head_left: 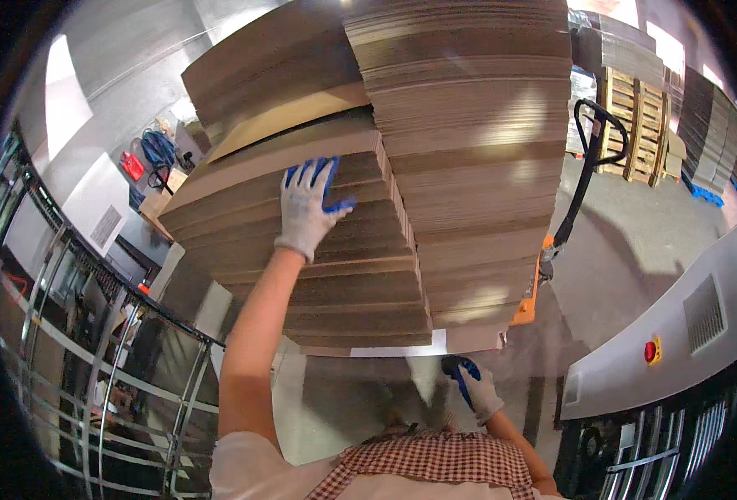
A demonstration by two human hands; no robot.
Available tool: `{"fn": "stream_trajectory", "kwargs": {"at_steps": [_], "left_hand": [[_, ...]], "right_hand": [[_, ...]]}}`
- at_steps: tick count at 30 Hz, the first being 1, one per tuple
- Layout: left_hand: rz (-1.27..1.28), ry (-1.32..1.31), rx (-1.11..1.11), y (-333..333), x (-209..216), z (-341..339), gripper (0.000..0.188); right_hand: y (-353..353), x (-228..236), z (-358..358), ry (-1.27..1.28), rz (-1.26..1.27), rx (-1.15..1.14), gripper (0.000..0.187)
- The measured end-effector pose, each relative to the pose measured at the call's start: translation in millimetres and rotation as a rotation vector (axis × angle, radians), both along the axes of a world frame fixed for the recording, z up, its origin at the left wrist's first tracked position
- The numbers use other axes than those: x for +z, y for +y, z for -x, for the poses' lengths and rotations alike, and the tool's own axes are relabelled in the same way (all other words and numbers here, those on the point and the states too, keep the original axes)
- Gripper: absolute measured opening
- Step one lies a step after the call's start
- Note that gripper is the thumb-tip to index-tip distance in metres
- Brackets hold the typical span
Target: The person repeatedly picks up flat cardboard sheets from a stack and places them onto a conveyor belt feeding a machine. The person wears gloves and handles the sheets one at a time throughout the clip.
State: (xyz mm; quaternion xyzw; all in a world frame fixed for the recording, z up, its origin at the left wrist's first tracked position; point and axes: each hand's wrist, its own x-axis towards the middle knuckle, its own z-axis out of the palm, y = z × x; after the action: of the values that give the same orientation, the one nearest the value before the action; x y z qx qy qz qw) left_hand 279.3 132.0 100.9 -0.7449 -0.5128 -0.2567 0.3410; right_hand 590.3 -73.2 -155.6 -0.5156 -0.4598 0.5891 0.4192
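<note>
A tall stack of flat brown cardboard sheets [335, 283] stands before me on the left. My left hand [308, 204], in a white glove with a blue palm, lies against its upper front edge with fingers spread. A taller stack of cardboard [477, 183] stands right beside it. Low in front of me, apart from both stacks, my right hand [478, 390] wears the same kind of glove. Its fingers are bent around something small and dark, whose kind I cannot make out.
An orange pallet truck [525, 302] with a black handle [589, 158] stands at the right stack. Wooden pallets [635, 125] lean further back. A grey machine cabinet [660, 333] with a red switch [652, 351] is at right, metal railings [106, 392] at left.
</note>
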Motion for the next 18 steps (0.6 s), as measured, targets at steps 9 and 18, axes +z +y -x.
{"fn": "stream_trajectory", "kwargs": {"at_steps": [9,18], "left_hand": [[0.201,0.271,0.182,106.5,14.1,29.5,0.085],[0.065,0.214,0.013,114.8,18.4,44.1,0.071]], "right_hand": [[49.9,-6.8,35.5,0.108,-0.145,-0.198,0.024],[113.1,16.7,66.6,-0.076,-0.476,-0.145,0.026]]}}
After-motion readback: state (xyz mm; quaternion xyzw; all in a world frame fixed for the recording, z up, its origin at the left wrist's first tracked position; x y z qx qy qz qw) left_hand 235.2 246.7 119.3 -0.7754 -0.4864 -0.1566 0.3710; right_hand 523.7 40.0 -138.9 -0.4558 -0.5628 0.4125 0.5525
